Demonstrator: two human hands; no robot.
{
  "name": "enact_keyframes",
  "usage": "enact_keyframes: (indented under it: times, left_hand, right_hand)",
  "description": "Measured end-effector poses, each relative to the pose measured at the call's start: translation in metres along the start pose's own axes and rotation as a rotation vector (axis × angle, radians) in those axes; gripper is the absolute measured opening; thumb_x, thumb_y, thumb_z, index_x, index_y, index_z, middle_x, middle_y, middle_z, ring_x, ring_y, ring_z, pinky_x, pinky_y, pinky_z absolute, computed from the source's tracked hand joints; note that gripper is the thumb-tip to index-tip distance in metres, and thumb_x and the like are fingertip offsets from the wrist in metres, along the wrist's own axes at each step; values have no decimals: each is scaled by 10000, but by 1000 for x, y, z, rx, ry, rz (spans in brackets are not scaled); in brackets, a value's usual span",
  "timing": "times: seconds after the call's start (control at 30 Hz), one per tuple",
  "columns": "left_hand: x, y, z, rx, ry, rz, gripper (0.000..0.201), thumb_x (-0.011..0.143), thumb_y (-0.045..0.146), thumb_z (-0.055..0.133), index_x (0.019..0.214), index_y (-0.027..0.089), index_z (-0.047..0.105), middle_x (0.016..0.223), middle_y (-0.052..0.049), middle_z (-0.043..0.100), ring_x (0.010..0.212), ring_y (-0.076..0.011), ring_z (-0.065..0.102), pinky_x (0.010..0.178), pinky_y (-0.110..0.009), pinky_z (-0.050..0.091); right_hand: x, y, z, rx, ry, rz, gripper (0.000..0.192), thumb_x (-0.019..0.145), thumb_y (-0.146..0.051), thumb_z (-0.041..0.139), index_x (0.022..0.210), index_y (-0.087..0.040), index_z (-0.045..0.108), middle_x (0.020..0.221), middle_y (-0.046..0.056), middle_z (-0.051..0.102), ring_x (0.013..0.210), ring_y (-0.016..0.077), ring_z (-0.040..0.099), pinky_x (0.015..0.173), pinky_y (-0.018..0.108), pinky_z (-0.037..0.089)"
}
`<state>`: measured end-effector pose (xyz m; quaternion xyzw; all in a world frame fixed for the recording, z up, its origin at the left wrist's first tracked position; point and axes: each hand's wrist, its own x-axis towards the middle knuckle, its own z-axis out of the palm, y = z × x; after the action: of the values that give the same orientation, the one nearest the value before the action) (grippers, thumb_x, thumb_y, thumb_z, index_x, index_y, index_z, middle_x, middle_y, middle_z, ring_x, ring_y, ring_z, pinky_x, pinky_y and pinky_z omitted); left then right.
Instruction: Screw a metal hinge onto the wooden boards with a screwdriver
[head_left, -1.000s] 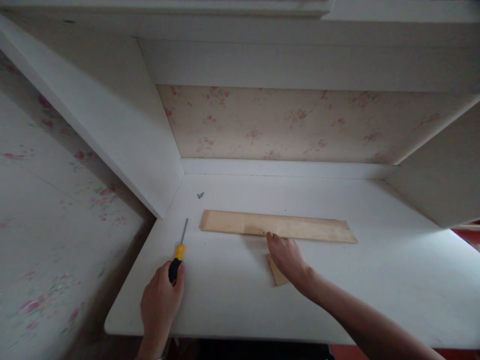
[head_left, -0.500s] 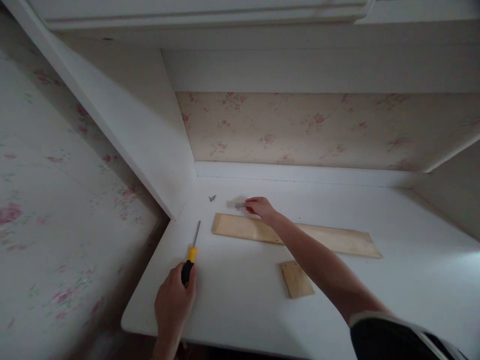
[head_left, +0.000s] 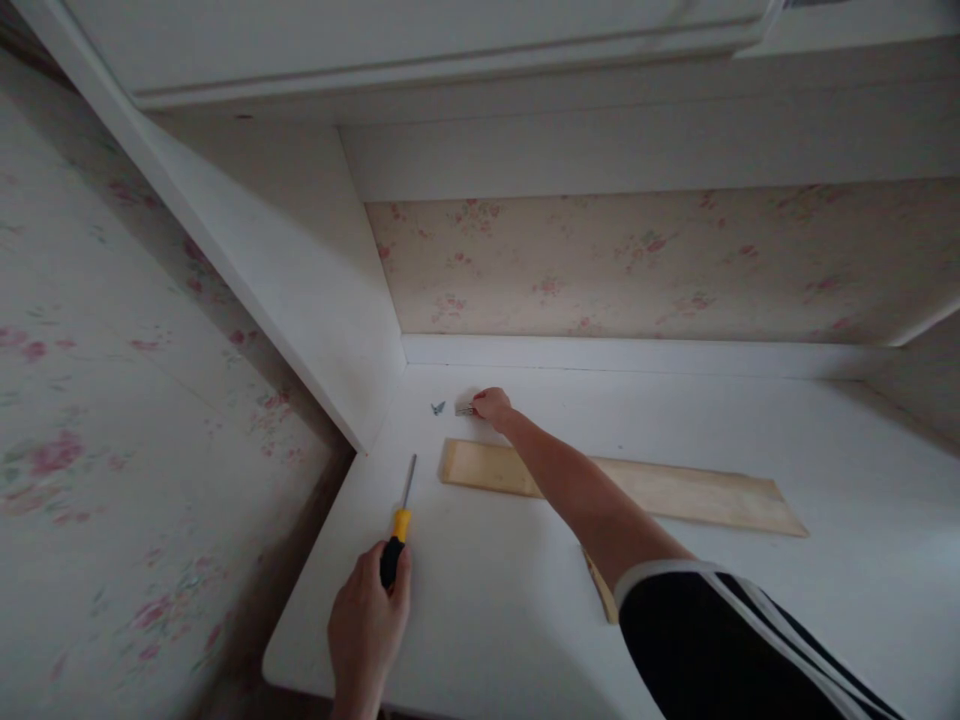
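Observation:
My left hand [head_left: 369,625] is wrapped round the handle of a screwdriver [head_left: 396,535], yellow and black, its metal shaft pointing away from me above the white desktop. Far across the desk, my right hand [head_left: 493,406] pinches a small, clear or silvery piece [head_left: 464,409] at the desk surface; its kind is too small to make out. Just left of it lies a little heap of grey metal screws [head_left: 438,408]. Below my right forearm runs a long, pale wooden board [head_left: 697,492], partly covered by the arm. A short wooden piece [head_left: 600,588] is mostly hidden behind my sleeve.
The white desktop [head_left: 480,600] has a rounded front left corner. A white side panel [head_left: 300,270] rises at the left, and a white cabinet [head_left: 450,50] overhangs the back. Floral wallpaper [head_left: 570,270] covers the wall behind.
My right hand has moved left with the small piece, closer to the screws. The view has shifted a little, and my sleeve now covers more of the short wooden piece. The screwdriver stays in my left hand.

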<state>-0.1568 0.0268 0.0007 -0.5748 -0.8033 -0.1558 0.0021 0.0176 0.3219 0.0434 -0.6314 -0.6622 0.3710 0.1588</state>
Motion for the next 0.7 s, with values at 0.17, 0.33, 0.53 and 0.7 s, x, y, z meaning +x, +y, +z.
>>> enact_keyframes:
  times: [0.17, 0.33, 0.53, 0.7]
  left_hand:
    - [1, 1, -1, -2, -15, -9, 425, 934, 486, 353, 1107, 146, 540, 987, -82, 654, 830, -225, 637, 694, -310, 450]
    - [1, 0, -1, 6, -29, -15, 453, 931, 499, 340, 1126, 137, 530, 1021, -102, 648, 836, -236, 638, 699, -314, 454]
    - [1, 2, -2, -11, -39, -40, 438, 929, 500, 346, 1119, 153, 533, 1003, -91, 655, 804, -231, 642, 663, -306, 446]
    - [1, 4, -2, 6, -45, -38, 430, 932, 507, 340, 1113, 165, 527, 991, -80, 654, 796, -232, 639, 669, -314, 441]
  right_hand:
    - [-5, -3, -12, -163, -19, -72, 263, 930, -347, 555, 1083, -136, 589, 1114, 85, 578, 993, 222, 566, 867, 441, 462]
    - [-57, 29, -56, -227, -239, -307, 302, 874, -332, 609, 1138, -184, 609, 1080, 58, 636, 981, 192, 589, 892, 315, 426]
    - [-145, 115, -120, -368, -360, -466, 757, 676, -433, 752, 1352, -256, 460, 1335, 66, 481, 1214, 251, 427, 1020, 367, 308]
    - [-167, 167, -116, -589, -186, -443, 767, 720, -448, 718, 1397, -260, 411, 1459, 88, 314, 1317, 266, 279, 1073, 392, 221]
